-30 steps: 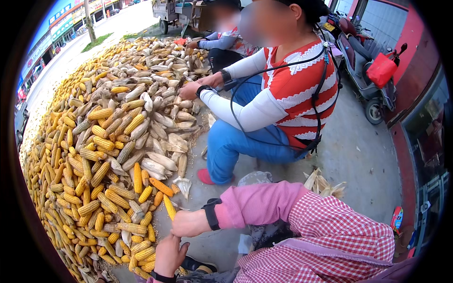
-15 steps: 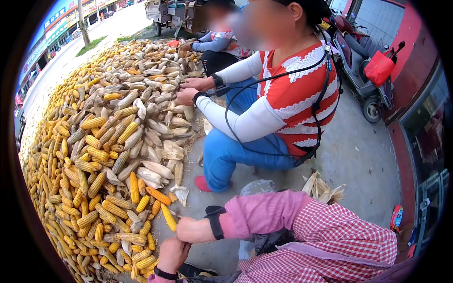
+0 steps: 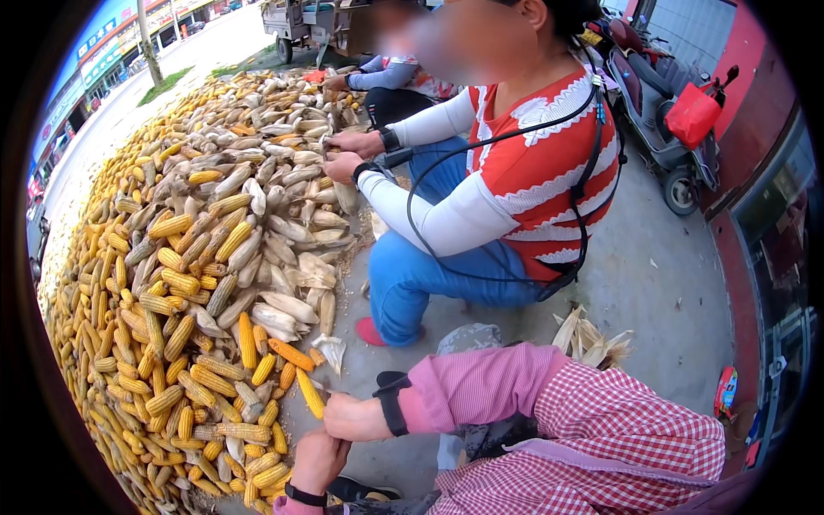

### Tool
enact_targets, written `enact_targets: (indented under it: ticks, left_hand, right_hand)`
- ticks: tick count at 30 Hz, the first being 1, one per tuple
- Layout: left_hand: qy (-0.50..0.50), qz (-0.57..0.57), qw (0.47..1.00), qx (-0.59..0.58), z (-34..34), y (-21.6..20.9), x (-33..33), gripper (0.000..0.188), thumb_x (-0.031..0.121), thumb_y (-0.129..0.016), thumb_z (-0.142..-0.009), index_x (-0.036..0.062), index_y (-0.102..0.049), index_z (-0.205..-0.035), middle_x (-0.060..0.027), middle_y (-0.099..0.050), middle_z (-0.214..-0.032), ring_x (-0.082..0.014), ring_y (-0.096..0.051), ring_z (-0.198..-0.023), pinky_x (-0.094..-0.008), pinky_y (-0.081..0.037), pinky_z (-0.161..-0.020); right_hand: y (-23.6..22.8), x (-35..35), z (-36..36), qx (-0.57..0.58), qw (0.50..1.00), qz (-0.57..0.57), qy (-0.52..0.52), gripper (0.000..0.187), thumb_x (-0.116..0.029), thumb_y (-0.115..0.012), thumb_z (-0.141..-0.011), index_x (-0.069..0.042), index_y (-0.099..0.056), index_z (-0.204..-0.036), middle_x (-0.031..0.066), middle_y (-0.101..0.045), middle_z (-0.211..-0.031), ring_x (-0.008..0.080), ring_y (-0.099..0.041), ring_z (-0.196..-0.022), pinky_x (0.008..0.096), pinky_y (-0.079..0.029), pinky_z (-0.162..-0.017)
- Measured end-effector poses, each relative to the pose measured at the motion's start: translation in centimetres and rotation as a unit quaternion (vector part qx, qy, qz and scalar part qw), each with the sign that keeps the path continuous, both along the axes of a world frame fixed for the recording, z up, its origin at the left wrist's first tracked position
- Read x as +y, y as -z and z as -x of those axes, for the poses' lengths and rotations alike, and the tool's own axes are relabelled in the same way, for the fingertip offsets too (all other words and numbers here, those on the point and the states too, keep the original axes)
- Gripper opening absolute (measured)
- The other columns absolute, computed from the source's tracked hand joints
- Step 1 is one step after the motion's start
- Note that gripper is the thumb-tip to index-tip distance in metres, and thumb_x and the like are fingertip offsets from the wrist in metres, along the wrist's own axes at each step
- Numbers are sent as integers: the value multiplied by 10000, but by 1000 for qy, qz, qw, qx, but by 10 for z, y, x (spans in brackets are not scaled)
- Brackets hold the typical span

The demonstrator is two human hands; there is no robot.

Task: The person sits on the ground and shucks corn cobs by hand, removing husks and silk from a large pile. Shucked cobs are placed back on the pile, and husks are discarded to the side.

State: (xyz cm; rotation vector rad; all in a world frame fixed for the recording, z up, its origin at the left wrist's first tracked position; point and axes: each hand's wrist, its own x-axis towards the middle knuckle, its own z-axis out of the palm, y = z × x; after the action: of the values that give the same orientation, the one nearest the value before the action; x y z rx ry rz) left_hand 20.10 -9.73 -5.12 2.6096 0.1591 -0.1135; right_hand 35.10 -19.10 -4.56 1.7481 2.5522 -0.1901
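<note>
My right hand (image 3: 355,418), below a pink sleeve and a black wristband, is closed at the lower end of a bare yellow ear of corn (image 3: 310,394), which sticks out toward the pile. My left hand (image 3: 318,462) is pressed against it from below, its fingers curled. Whatever lies between its fingers is hidden. Beside both hands rises a big pile of corn (image 3: 202,378), with husked yellow ears at the near side and ears in pale dry husks (image 3: 287,232) farther off.
A person in a red and white striped top (image 3: 532,172) sits ahead, hands at the pile's edge; another sits beyond. Loose husks (image 3: 592,339) lie on the concrete floor (image 3: 652,292). A scooter (image 3: 657,112) with a red bag stands at right, a cart (image 3: 305,30) at the back.
The whole view has shifted slightly. My hands stay together at the ear of corn with almost the same grip. The neighbouring person's hands have moved a little closer together.
</note>
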Motion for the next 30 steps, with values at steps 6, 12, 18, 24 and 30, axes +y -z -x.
enact_targets:
  ticks: [6, 12, 18, 24, 30]
  left_hand:
    - [7, -17, 1000, 23, 5, 1, 1, 159, 186, -656, -819, 30, -683, -825, -198, -661, -776, -392, -644, -729, -468, -522, -642]
    - [-3, -24, 999, 42, 9, -1, 2, 163, 192, -637, -829, 34, -678, -840, -198, -658, -773, -394, -642, -728, -474, -521, -645]
    - [2, -26, 999, 38, 9, 3, 4, 162, 194, -632, -839, 38, -676, -840, -194, -659, -772, -390, -642, -723, -472, -519, -642]
    - [6, -21, 999, 28, 6, 1, 3, 177, 208, -636, -849, 36, -677, -835, -193, -657, -759, -391, -640, -719, -472, -515, -636]
    - [-2, -23, 999, 27, 8, 2, 3, 172, 197, -636, -842, 31, -676, -830, -201, -655, -761, -396, -639, -721, -478, -513, -636]
  right_hand:
    - [3, 1, 2, 15, 1000, -3, 5, 123, -194, -672, -749, -104, -751, -776, 89, -735, -804, 252, -716, -761, 398, -546, -612]
    - [-4, 4, 5, 18, 1000, 6, 1, 135, -191, -665, -753, -102, -758, -792, 97, -739, -814, 256, -718, -765, 403, -547, -627]
    - [-6, 4, 4, 17, 1000, 8, -4, 136, -187, -658, -755, -101, -756, -790, 98, -737, -811, 257, -717, -768, 400, -545, -630]
    - [7, 5, 7, 8, 1000, 8, -3, 126, -187, -679, -739, -105, -756, -795, 87, -739, -819, 261, -717, -786, 400, -548, -642]
    - [4, 7, 10, -14, 999, 31, -1, 126, -187, -684, -750, -107, -757, -816, 77, -742, -841, 257, -718, -805, 407, -550, -657]
